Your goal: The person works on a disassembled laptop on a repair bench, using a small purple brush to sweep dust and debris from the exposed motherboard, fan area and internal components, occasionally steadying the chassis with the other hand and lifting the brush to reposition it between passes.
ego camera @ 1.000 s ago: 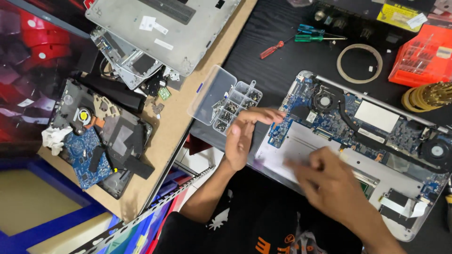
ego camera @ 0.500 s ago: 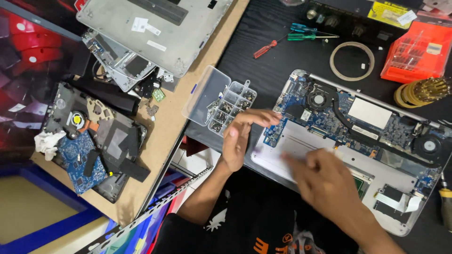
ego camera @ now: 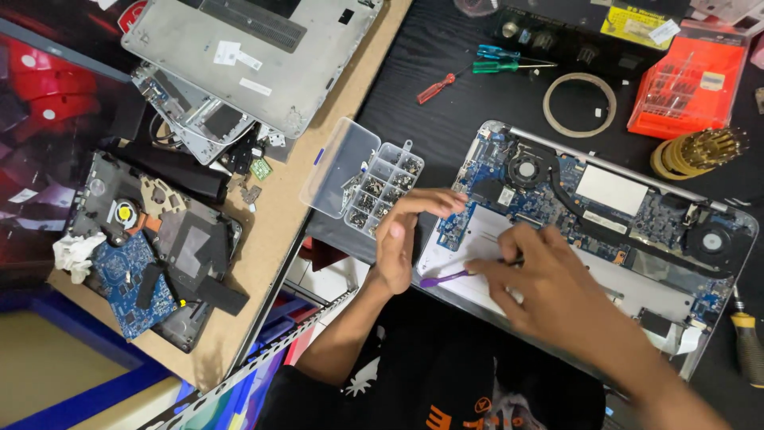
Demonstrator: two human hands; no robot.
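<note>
Head view. Right hand (ego camera: 549, 283) fingers pinched on a purple-handled tool (ego camera: 446, 278), tip held low over the pale panel of the opened laptop (ego camera: 605, 231), apparently to work at that spot. Left hand (ego camera: 402, 235) holds nothing: fingers loosely curled and released, resting at the laptop's left edge, likely to steady it. Clear screw box (ego camera: 374, 185) lies just left of the laptop, lid open, within easy reach of that hand. Two fans show inside the laptop. Beyond the laptop: three small screwdrivers (ego camera: 485, 65), one tape ring (ego camera: 579, 104), one orange bit case (ego camera: 688, 84). Well left of the laptop: one silver bottom cover (ego camera: 255, 48) and one stripped dark chassis (ego camera: 151, 247).
</note>
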